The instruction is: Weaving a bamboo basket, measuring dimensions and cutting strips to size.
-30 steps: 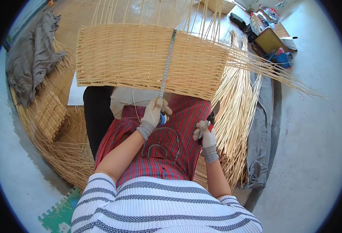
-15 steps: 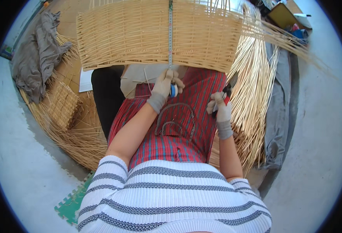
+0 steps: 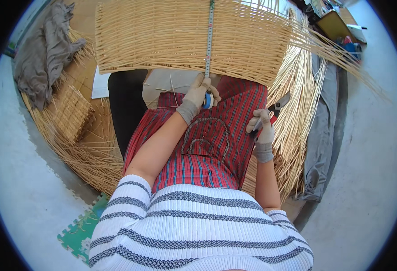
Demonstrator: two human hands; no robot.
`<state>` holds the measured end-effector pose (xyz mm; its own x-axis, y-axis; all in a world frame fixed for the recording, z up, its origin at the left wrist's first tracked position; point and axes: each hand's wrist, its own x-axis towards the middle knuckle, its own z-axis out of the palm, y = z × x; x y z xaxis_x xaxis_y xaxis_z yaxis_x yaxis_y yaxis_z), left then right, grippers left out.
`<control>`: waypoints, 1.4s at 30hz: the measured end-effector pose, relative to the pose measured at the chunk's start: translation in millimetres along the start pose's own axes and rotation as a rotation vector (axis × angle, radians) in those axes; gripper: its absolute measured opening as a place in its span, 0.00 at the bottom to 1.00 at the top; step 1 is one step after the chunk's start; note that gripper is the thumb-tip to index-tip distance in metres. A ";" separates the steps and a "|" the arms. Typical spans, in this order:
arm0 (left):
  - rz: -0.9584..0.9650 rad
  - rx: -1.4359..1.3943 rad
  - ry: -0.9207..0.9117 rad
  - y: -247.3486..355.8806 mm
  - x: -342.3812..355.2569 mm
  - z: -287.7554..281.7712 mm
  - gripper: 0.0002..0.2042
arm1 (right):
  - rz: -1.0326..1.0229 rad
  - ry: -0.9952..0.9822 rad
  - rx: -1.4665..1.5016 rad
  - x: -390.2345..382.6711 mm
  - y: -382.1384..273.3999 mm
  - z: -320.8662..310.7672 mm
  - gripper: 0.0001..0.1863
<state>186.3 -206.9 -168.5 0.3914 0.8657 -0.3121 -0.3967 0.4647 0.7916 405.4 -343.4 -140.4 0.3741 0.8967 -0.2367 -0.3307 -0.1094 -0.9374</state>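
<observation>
- Woven panel (image 3: 176, 38) beyond the lap (image 3: 246, 108), long axis left-right; measuring tape (image 3: 209, 43) crosses it, pointing away.
- Left hand (image 3: 197, 94), forearm (image 3: 160, 142) slanting rightward, grips the tape's case (image 3: 208, 100).
- Right hand (image 3: 265, 128) holds shears (image 3: 277, 107), tips forward-right.

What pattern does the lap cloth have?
The lap cloth is red with dark and bluish stripes, clearest in the head view.

"What do I have?"
"I see a tan woven panel (image 3: 162, 43), a tape measure (image 3: 208, 100) extended up it, blue case just below."
"Pruning shears (image 3: 275, 109)?"
"Red-gripped, blades angled up and right, near the panel's lower-right corner."
</observation>
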 end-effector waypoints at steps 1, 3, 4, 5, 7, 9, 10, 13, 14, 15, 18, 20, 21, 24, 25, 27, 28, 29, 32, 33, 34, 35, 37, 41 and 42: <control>-0.007 0.003 -0.019 0.9 0.7 1.7 0.19 | 0.012 -0.019 0.019 2.0 0.7 -4.1 0.17; 0.009 0.001 -0.008 1.1 -0.9 8.1 0.16 | -0.013 -0.034 0.013 2.4 3.3 -11.0 0.17; 0.024 0.014 0.000 3.1 0.1 11.6 0.14 | -0.041 -0.045 0.023 3.0 -0.1 -8.8 0.17; 0.045 0.009 -0.009 -1.3 -1.0 8.7 0.14 | -0.020 -0.035 0.030 -3.9 -2.7 -6.5 0.18; 0.216 0.084 -0.083 -17.1 8.4 -6.0 0.13 | -0.022 -0.035 0.003 -3.8 -2.3 -1.6 0.18; 0.388 0.136 -0.062 -29.4 10.6 -6.5 0.14 | -0.005 -0.070 0.002 -3.1 -3.1 0.7 0.18; 0.399 0.137 -0.083 -26.2 5.9 1.6 0.14 | -0.027 -0.062 0.005 -3.7 -1.0 -2.8 0.18; 0.215 0.143 -0.072 -13.9 -8.1 20.8 0.15 | 0.010 -0.037 0.049 -5.4 3.1 -7.9 0.16; 0.211 0.140 -0.078 -12.9 -9.2 27.3 0.15 | 0.009 -0.030 0.046 -5.1 2.9 -8.6 0.16; 0.183 0.095 -0.061 -13.9 -10.4 32.5 0.14 | 0.010 -0.033 0.054 -4.3 3.5 -7.6 0.16; 0.145 0.072 -0.063 -18.3 -10.1 42.0 0.14 | 0.010 -0.037 0.067 -4.2 4.1 -7.4 0.15; 0.127 0.097 -0.083 -19.1 -5.0 41.4 0.15 | -0.025 -0.077 0.052 -4.6 2.6 -6.2 0.15; 0.101 0.096 -0.105 -17.9 0.4 40.5 0.16 | -0.038 -0.077 0.054 -3.8 3.4 -5.9 0.15; 0.005 0.073 -0.099 -10.8 10.1 45.0 0.19 | -0.064 -0.129 0.023 1.3 0.6 -3.4 0.20; -0.031 0.049 -0.071 -7.9 11.0 46.0 0.23 | -0.054 -0.115 0.032 1.0 1.9 -4.5 0.20; -0.030 0.041 -0.075 -14.3 9.8 41.7 0.26 | -0.004 -0.058 0.038 0.4 3.8 -6.5 0.20; -0.012 0.024 -0.079 -16.4 10.6 39.6 0.30 | -0.002 -0.052 0.047 1.1 4.2 -6.0 0.20; -0.017 0.032 -0.080 -17.8 12.5 38.1 0.30 | -0.009 -0.042 0.077 1.6 4.5 -5.2 0.18; -0.014 -0.002 -0.094 -20.0 11.6 39.9 0.31 | -0.021 -0.034 0.121 -0.9 8.8 -9.7 0.16; -0.017 -0.003 -0.091 -20.3 11.4 40.3 0.31 | -0.034 -0.021 0.112 -1.7 8.2 -10.0 0.16; -0.020 -0.005 -0.090 -20.4 11.4 40.8 0.31 | -0.047 -0.008 0.102 -2.3 7.4 -10.4 0.16; -0.018 -0.006 -0.091 -19.3 12.8 41.2 0.31 | -0.050 -0.008 0.101 -1.5 6.4 -10.9 0.16; -0.002 -0.016 -0.092 -20.6 15.8 37.3 0.32 | -0.041 -0.008 0.141 -2.2 3.7 -9.4 0.16; 0.003 -0.040 -0.070 -22.4 14.2 31.1 0.31 | -0.029 0.054 0.000 -6.7 0.3 -6.7 0.15; -0.019 -0.029 -0.046 -23.3 13.5 28.4 0.31 | -0.045 0.047 -0.002 -8.1 -0.2 -5.8 0.15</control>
<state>224.4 -211.4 -176.2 0.4365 0.8474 -0.3022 -0.4125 0.4870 0.7698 407.5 -353.1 -139.7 0.4290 0.8796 -0.2058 -0.3109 -0.0701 -0.9479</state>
